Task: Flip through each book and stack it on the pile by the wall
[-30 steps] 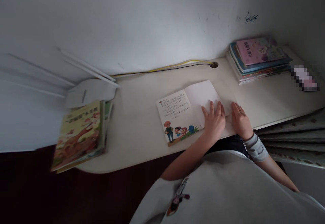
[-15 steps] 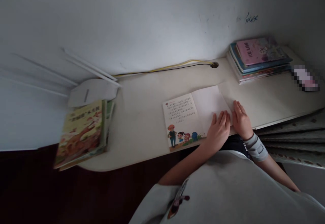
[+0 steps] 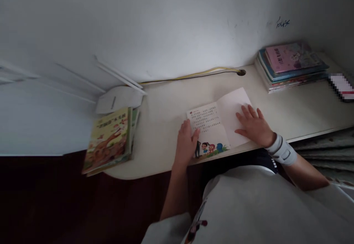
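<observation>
An open picture book (image 3: 206, 128) lies on the desk near its front edge. Its left page carries printed text above cartoon figures; the right page looks blank. At the left page's outer edge rests my left hand (image 3: 186, 142), its thumb apart from the fingers and lying over the page. My right hand (image 3: 256, 126) is spread on the right page near its outer edge, with a grey band round the wrist. Neither hand grips anything that I can see. Part of a cartoon figure is hidden under my left thumb.
The pale desk (image 3: 160, 126) runs along a wall. At its left end lies a stack of picture books (image 3: 107, 137), overhanging the front edge. More books (image 3: 293, 61) are piled at the back right, beside a phone (image 3: 341, 87). A yellow cable (image 3: 199, 72) runs to a hole.
My left hand has moved from the right page across to the left page's outer edge. My right hand has come from beside the book onto the right page, fingers now spread. The view has shifted slightly.
</observation>
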A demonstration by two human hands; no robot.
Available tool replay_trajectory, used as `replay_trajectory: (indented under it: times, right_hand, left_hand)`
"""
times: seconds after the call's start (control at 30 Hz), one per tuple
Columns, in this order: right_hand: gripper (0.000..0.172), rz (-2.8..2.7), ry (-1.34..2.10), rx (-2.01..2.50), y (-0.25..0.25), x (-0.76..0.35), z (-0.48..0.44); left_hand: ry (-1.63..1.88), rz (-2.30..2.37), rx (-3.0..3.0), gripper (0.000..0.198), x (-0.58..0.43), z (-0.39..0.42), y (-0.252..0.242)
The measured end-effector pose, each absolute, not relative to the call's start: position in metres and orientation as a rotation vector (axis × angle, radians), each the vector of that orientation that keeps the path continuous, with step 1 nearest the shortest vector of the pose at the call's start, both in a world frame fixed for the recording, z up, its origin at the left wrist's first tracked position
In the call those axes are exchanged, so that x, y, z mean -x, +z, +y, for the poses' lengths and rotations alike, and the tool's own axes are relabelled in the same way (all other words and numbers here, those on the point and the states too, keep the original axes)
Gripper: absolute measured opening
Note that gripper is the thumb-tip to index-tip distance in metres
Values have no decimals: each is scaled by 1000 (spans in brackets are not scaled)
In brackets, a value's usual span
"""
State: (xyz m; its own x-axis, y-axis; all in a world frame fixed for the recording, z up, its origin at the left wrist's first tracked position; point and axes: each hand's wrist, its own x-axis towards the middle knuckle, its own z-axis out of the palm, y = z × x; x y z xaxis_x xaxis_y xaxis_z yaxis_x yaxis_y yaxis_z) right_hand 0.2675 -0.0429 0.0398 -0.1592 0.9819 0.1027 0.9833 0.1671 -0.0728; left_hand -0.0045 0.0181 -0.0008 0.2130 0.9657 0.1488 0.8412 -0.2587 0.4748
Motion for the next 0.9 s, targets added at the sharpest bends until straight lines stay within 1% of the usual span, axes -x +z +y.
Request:
replay_trajectory:
  times: [0.1,0.2,0.4,0.47,0.53,0.57,0.63,0.7,0.77,0.8,0.9]
  right_hand:
    - [63,-2348,80,2032,30,-268,-37]
    - [62,-2372,59,2070,22,-274,-41]
    - [54,-2450,-34,2009,25,-282,-45]
    - [55,-2463,-41,1992,25,-281,-43]
    - [56,-2466,-48,1994,23,-279,-42]
    - [57,-2463,-54,2001,22,-278,-42]
    - [59,-2451,-67,2022,22,-276,-43]
    - [60,-2440,-63,2044,24,-275,-42]
    - [62,-2435,-46,2067,27,-273,-40]
    - [64,-2436,-38,2070,28,-272,-37]
    - [78,-2496,-21,1943,26,-266,-26]
  left_hand:
    - [616,1632,-2125,58,10,18,-7]
    - [726,1539,-2010,58,4,14,-7]
    - [1247,1311,-1387,57,-6,14,2]
    - [1431,1194,-1158,53,-8,16,8]
    - [1503,1080,-931,46,-12,19,14]
    - [1471,1046,-836,43,-14,19,17]
    - [1298,1027,-704,40,-21,19,20]
    - [1111,1037,-638,52,-27,16,23]
    - [1030,1079,-646,62,-30,13,24]
    - [1032,1116,-691,62,-30,11,25]
    - [1033,1256,-956,52,-20,11,24]
